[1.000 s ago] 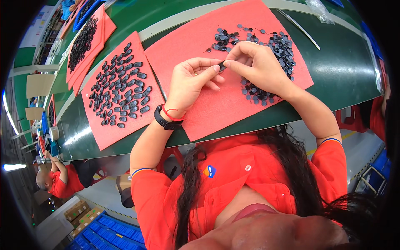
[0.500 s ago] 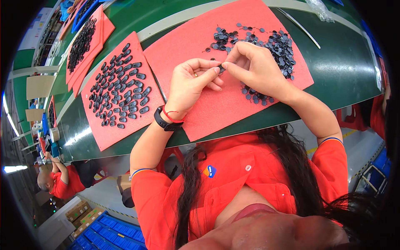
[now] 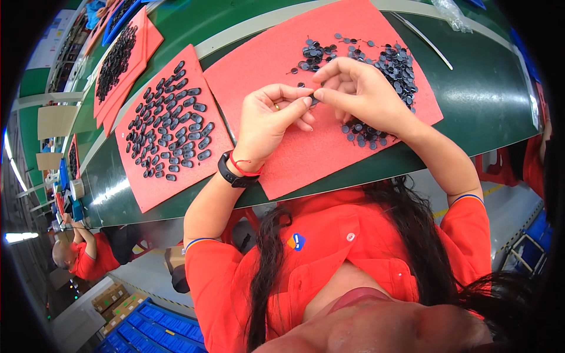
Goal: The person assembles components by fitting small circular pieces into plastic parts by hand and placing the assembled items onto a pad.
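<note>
My left hand is closed in a pinch on a small dark piece, above the large pink foam mat. Most of that piece is hidden by the fingertips. My right hand meets it from the other side: the thumb tip is at the piece, while the index finger is raised apart from the thumb. Behind and beneath the right hand lie many small round black-grey discs, some with a thin tab. On a second pink mat to the left, many black oval parts lie in loose rows.
Further left, stacked pink mats carry more dark parts. A thin pale strip-like tool and a clear plastic bag lie on the green table. Another person works at the far left. Blue crates stand on the floor.
My right index finger has lifted away from the thumb, so the right pinch has opened. The left hand stays nearly in place with the small dark piece.
</note>
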{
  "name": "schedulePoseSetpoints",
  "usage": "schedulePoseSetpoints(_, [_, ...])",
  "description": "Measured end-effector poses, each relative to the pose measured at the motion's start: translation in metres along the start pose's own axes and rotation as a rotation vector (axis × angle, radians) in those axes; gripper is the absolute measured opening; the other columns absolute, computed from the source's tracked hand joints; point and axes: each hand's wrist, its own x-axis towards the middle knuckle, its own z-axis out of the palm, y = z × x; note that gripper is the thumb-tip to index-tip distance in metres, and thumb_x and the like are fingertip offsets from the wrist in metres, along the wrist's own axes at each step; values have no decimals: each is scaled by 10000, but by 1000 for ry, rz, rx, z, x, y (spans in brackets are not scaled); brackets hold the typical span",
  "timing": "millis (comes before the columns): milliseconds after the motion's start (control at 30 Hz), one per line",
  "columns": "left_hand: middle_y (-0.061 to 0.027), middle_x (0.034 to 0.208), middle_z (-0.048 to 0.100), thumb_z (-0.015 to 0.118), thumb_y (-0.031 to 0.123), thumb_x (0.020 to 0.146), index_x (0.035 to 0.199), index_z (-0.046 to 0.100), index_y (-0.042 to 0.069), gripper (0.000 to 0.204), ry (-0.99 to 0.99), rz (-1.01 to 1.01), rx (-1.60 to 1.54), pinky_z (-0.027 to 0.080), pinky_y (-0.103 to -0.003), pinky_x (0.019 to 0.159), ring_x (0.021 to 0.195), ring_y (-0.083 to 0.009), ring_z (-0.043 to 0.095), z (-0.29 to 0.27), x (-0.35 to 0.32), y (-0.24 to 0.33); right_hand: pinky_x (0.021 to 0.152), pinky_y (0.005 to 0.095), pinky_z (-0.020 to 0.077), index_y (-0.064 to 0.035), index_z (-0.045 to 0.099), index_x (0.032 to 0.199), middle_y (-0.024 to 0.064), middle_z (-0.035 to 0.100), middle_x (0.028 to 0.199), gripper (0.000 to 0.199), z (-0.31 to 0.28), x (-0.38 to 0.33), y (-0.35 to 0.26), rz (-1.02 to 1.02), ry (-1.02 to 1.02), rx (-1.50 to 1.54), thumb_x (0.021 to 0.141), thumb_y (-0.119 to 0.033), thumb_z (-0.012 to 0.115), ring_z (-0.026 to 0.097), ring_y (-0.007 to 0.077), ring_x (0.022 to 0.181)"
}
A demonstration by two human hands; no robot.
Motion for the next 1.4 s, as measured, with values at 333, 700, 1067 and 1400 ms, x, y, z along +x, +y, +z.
schedulePoseSetpoints(333, [-85, 803, 636, 606, 13, 822, 968, 604, -45, 157, -44, -21, -5, 499, -201, 545, 632, -103, 604, -1, -1, 1, 454, 188, 399, 17, 586, 842, 17, 579, 650, 153, -3, -1, -5, 156, -128, -32, 828, -135, 599, 508, 55, 507])
schedulePoseSetpoints(700, [-90, 787, 639, 609, -7, 808, 918, 613, -34, 113, -39, -43, -2, 506, -208, 548, 617, -107, 605, -1, -3, -1, 441, 193, 372, -3, 569, 815, 1, 557, 632, 138, -2, -1, 0, 133, -154, -22, 822, -135, 606, 476, 49, 491])
schedulePoseSetpoints(1067, [-79, 762, 639, 618, -8, 797, 895, 624, -27, 100, -15, -61, -30, 485, -198, 505, 575, -94, 587, 1, -1, -3, 442, 194, 363, -7, 539, 790, -6, 545, 624, 132, -1, 0, 4, 152, -169, -45, 817, -128, 584, 471, 45, 501])
schedulePoseSetpoints(1400, [-68, 740, 632, 628, -3, 794, 877, 619, -24, 86, 15, -85, -80, 468, -193, 480, 538, -80, 569, 2, -1, -8, 538, 197, 394, 1, 539, 778, -8, 553, 680, 133, 2, 0, 4, 133, -142, -152, 803, -124, 577, 491, 32, 605])
